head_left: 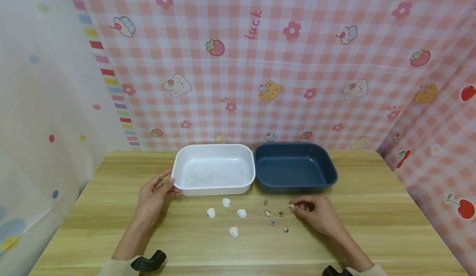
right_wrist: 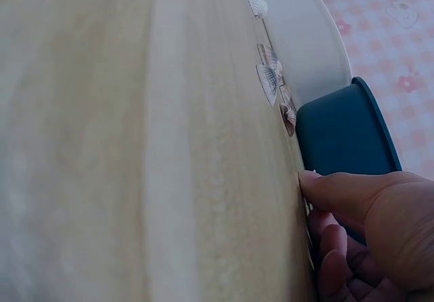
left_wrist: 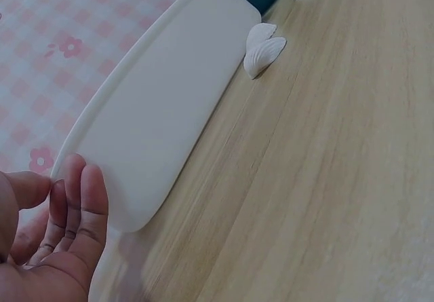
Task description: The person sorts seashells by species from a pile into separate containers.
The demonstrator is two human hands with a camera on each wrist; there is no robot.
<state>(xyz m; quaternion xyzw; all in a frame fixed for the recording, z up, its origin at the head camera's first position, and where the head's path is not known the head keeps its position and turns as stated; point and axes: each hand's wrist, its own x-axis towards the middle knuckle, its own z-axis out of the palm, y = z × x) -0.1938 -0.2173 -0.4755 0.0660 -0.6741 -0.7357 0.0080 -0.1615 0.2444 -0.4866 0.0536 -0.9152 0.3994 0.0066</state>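
At the left end of the white plastic basin [head_left: 214, 189], my left hand [head_left: 153, 192] pinches the rim between thumb and fingers. The left wrist view shows the thumb and fingertips [left_wrist: 95, 180] meeting at that rim. My right hand [head_left: 316, 215] pinches a small seashell [head_left: 291, 206] between thumb and forefinger, low over the table in front of the dark blue basin [head_left: 295, 188]. In the right wrist view the thumb and curled fingers mostly hide this shell. Several small brownish shells [head_left: 273, 222] lie just left of the right hand. Larger white shells [head_left: 233, 232] are scattered before the white basin.
Both basins stand side by side, touching, toward the back of the wooden table [head_left: 193, 247]. Behind them hangs a pink checked cloth [head_left: 238, 69]. A pale dotted cloth [head_left: 48, 115] hangs at the left. Black camera mounts [head_left: 148, 262] sit on the wrists.
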